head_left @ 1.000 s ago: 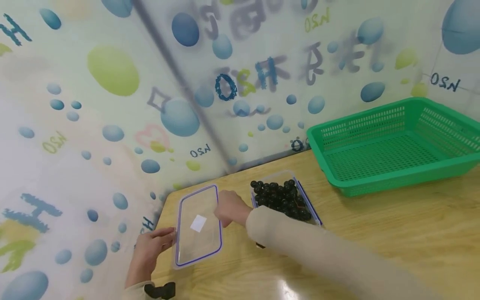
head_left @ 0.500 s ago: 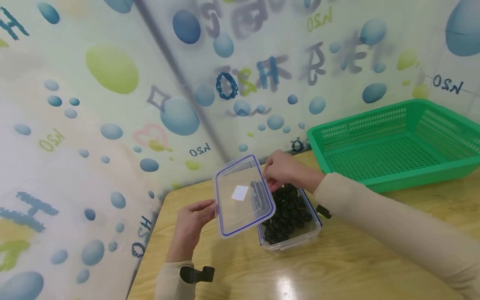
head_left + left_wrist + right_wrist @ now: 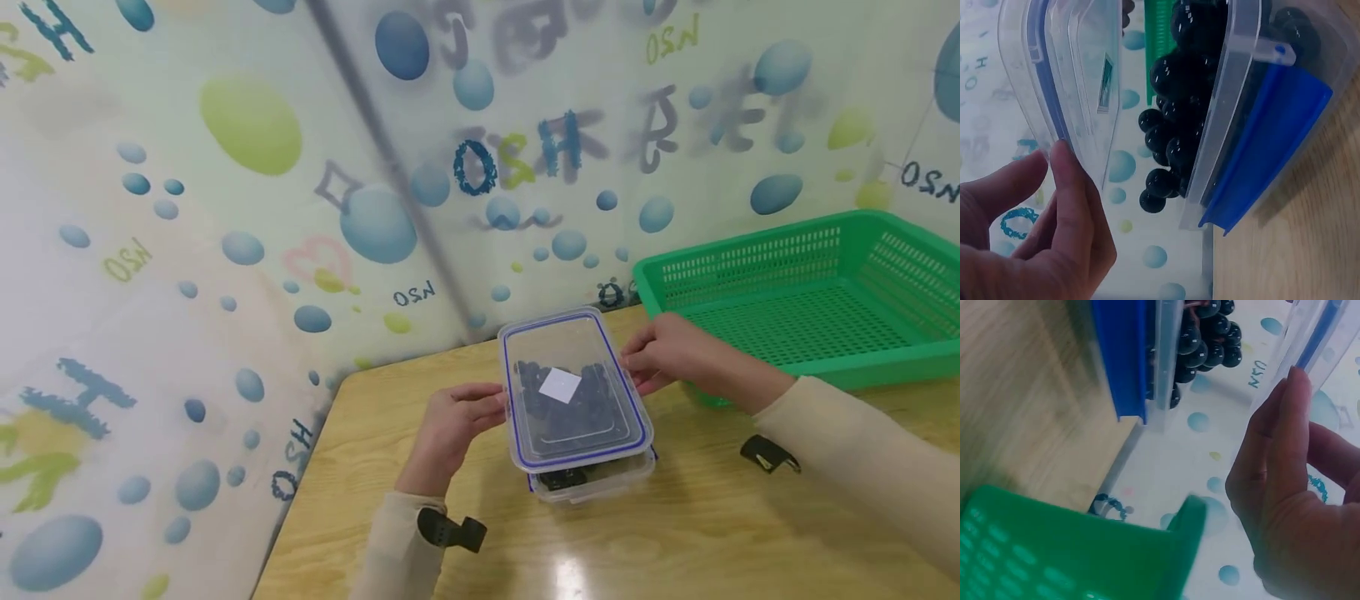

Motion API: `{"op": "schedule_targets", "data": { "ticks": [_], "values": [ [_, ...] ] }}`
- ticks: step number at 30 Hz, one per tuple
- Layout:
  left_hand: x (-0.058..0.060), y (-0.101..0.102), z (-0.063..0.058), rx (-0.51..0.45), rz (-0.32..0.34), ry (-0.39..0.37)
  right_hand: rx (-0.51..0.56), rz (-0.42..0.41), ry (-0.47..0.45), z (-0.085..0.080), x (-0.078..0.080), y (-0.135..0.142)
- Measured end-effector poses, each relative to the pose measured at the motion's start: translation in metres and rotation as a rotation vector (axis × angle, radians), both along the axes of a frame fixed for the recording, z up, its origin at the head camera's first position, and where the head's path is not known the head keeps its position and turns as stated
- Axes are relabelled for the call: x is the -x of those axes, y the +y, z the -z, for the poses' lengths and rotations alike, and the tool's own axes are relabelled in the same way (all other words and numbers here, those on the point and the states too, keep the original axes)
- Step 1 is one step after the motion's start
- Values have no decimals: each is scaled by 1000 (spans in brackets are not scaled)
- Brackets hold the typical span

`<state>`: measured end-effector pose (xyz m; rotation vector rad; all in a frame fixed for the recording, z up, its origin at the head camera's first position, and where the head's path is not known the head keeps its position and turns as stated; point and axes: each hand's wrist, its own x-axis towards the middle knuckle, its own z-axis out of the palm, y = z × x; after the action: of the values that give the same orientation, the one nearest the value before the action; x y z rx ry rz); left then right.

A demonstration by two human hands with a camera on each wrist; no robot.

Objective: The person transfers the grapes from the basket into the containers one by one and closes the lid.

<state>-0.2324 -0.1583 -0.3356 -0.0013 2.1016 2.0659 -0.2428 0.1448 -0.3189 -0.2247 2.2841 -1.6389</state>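
A clear plastic lid (image 3: 577, 425) with a blue seal and a white label is held by its two long edges above a clear container (image 3: 600, 482). My left hand (image 3: 453, 429) pinches its left edge between thumb and fingers. On the opposite edge, my right hand (image 3: 675, 354) grips with the fingertips. Dark grapes (image 3: 1175, 125) heap up past the container's rim. In the left wrist view a gap separates the lid from the grapes. Blue side latches (image 3: 1272, 144) hang folded down along the container's wall.
A green perforated basket (image 3: 787, 371) stands at the right, close to the right forearm. Behind the wooden table (image 3: 360, 500) rises a wall covering (image 3: 300, 208) printed with bubbles and letters. Black straps (image 3: 450, 531) are on both wrists.
Both hands have carried the lid rightward from the table's left side, and it is now over the grape container. The container and basket have stayed in place.
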Motion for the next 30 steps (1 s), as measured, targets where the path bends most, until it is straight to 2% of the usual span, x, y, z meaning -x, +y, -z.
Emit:
{"op": "schedule_targets", "data": {
  "ticks": [8,10,12,15,19,21,23,25,27,30],
  "values": [
    [-1,2,6,4,35,-51,-11,-14,-13,6,-2,3],
    [-2,1,4,17,54,-48,-7,-5,5,3,-2,3],
    [-2,0,-3,28,61,-7,-1,11,60,-4,-4,1],
    [-5,0,-20,51,30,132,3,76,212,-20,-9,-2],
    [-10,5,-43,151,-73,441,89,199,432,-34,-20,-7],
    [-12,7,-47,180,-117,599,151,252,507,-32,-25,-10],
    [-12,10,-44,160,-134,734,203,293,555,-26,-31,-12],
    [-11,12,-36,114,-127,816,305,311,558,-17,-33,-15],
    [-11,15,-26,71,-123,846,418,322,528,-8,-34,-19],
    [-11,17,-9,33,-139,821,608,312,410,0,-33,-23]
  ]
}}
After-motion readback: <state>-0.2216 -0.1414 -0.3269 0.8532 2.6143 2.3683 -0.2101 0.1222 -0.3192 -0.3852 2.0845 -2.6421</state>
